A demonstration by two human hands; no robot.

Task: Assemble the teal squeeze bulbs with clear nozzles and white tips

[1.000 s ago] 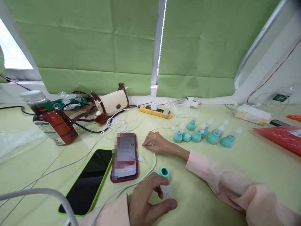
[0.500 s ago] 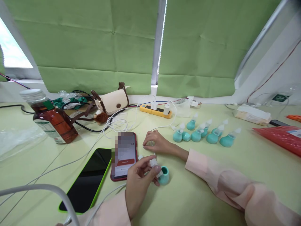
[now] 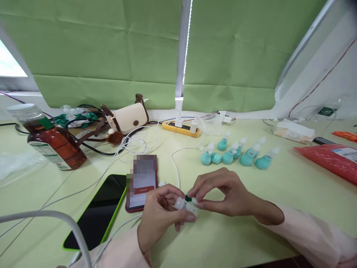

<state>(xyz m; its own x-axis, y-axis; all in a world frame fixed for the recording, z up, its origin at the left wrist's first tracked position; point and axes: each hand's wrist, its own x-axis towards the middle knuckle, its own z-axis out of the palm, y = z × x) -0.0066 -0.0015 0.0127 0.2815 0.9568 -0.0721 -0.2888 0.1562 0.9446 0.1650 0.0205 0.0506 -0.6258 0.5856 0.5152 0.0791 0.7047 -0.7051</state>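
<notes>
My left hand (image 3: 163,214) is closed in a pinch around a translucent white plastic nozzle piece (image 3: 180,203). A second clear-white part (image 3: 192,209) shows beside its thumb; whether the two are joined I cannot tell. My right hand (image 3: 220,191) meets it from the right, thumb and fingers pinched around something small and whitish. Between the fingertips shows a dark green patch, apparently the mouth of a teal bulb (image 3: 189,198), mostly hidden. Farther back, several teal squeeze bulbs (image 3: 247,159) with translucent tips stand in a group, and a teal bulb without a visible tip (image 3: 215,158) lies among them.
Left of my hands lie a red-cased phone (image 3: 142,186) and a green-edged phone (image 3: 96,212). White cables (image 3: 176,163) run across the table to a yellow power strip (image 3: 180,129). A brown bottle (image 3: 55,141), a cream handbag (image 3: 129,118) and a red package (image 3: 329,158) stand farther out.
My right hand has come from beside the red-cased phone to my left hand, near the teal bulb. My left hand still holds its plastic piece. The view has shifted slightly.
</notes>
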